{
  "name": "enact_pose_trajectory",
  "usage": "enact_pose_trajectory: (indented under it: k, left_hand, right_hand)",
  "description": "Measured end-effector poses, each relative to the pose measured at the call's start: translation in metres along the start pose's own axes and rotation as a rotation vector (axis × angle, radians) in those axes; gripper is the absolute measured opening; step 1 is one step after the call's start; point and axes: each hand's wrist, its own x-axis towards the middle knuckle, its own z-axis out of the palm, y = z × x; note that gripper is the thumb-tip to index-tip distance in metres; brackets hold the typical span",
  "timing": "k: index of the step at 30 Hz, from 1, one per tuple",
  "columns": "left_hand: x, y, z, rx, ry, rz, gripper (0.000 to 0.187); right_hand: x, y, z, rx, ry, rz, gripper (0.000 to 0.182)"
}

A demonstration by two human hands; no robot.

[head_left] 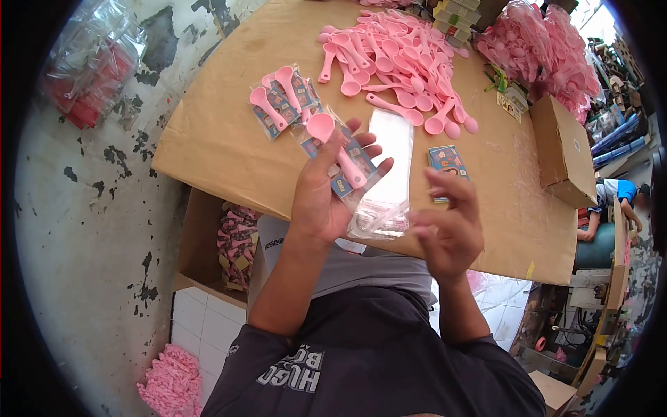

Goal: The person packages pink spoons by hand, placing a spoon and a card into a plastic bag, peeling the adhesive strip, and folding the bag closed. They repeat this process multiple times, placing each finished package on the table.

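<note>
My left hand [321, 198] holds a clear plastic packet with a pink measuring spoon [351, 169] and a printed blue card [340, 186] in it. The spoon's round bowl points away from me. My right hand [451, 226] is raised over the table to the right, fingers apart and slightly blurred, with nothing visible in it. Between the hands lies a stack of clear plastic bags [390, 149]. Just beyond my right hand is a small stack of printed cards [448, 163]. Several bagged spoons [278, 101] lie together at the left of the table.
A large heap of loose pink spoons [396, 52] covers the table's far side. Bulging bags of spoons [535, 52] and a cardboard box [564, 153] stand at the right. Below the left edge is a carton [198, 243] of packed spoons. Another person [611, 198] is at far right.
</note>
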Motion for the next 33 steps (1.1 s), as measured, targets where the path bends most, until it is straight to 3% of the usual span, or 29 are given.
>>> enact_pose_trajectory:
  k: [2, 3, 6, 8, 13, 15, 16, 18, 19, 20, 21, 23, 24, 27, 29, 30, 32, 33]
  left_hand:
    - [-0.005, 0.006, 0.013, -0.050, -0.067, -0.047, 0.049]
    - [-0.005, 0.006, 0.016, -0.051, -0.068, -0.052, 0.049]
    - [-0.007, 0.002, 0.020, -0.005, -0.090, -0.100, 0.055]
    - [-0.010, -0.003, 0.021, 0.052, -0.105, -0.194, 0.052]
    - [-0.015, -0.010, 0.021, 0.081, -0.143, -0.259, 0.058]
    - [-0.015, -0.001, 0.017, 0.144, -0.116, -0.203, 0.059]
    - [-0.014, 0.004, 0.015, 0.207, -0.089, -0.147, 0.060]
    - [-0.013, 0.008, 0.015, 0.240, -0.107, -0.094, 0.059]
    - [-0.014, 0.012, 0.015, 0.399, -0.192, -0.063, 0.061]
    - [-0.017, 0.013, 0.017, 0.557, -0.275, -0.030, 0.063]
    - [-0.020, 0.010, 0.023, 0.591, -0.299, -0.004, 0.057]
    - [-0.027, 0.009, 0.031, 0.718, -0.261, -0.043, 0.051]
    - [-0.029, 0.008, 0.034, 0.847, -0.224, -0.073, 0.046]
    - [-0.029, 0.001, 0.030, 0.850, -0.106, -0.036, 0.043]
    - [-0.031, -0.005, 0.025, 0.915, -0.060, -0.012, 0.043]
    - [-0.032, -0.010, 0.024, 0.954, -0.070, 0.066, 0.044]
    - [-0.035, -0.013, 0.030, 0.992, -0.091, 0.145, 0.045]
    - [-0.040, -0.013, 0.037, 1.007, -0.069, 0.118, 0.047]
  right_hand:
    - [0.001, 0.003, -0.005, -0.035, 0.132, 0.171, 0.029]
    - [0.005, 0.004, -0.007, -0.066, 0.089, 0.227, 0.034]
    - [0.021, 0.007, -0.004, -0.341, -0.079, 0.106, 0.041]
    - [0.023, 0.009, 0.004, -0.307, -0.095, 0.106, 0.048]
    - [0.032, 0.010, 0.008, -0.130, -0.162, 0.065, 0.039]
    - [0.036, 0.007, 0.005, 0.145, -0.051, 0.106, 0.033]
    - [0.034, 0.006, 0.000, 0.138, -0.045, 0.104, 0.033]
    - [0.026, 0.007, -0.011, 0.374, -0.025, 0.392, 0.032]
    - [0.032, 0.004, -0.006, 0.233, 0.067, 0.305, 0.046]
    - [0.030, 0.002, -0.007, 0.226, 0.071, 0.313, 0.046]
    - [0.028, 0.001, -0.007, 0.248, -0.004, 0.443, 0.054]
    - [0.026, -0.002, 0.000, 0.400, -0.041, 0.585, 0.067]
    - [0.025, -0.002, 0.000, 0.400, -0.042, 0.579, 0.067]
    - [0.019, 0.001, -0.001, 0.494, -0.098, 0.714, 0.064]
    - [0.018, 0.003, 0.000, 0.156, 0.108, 0.606, 0.054]
    - [0.019, 0.004, -0.001, 0.151, 0.113, 0.611, 0.054]
    - [0.027, 0.008, -0.004, -0.341, 0.148, 0.144, 0.041]
    - [0.031, 0.007, -0.001, -0.346, 0.159, 0.120, 0.031]
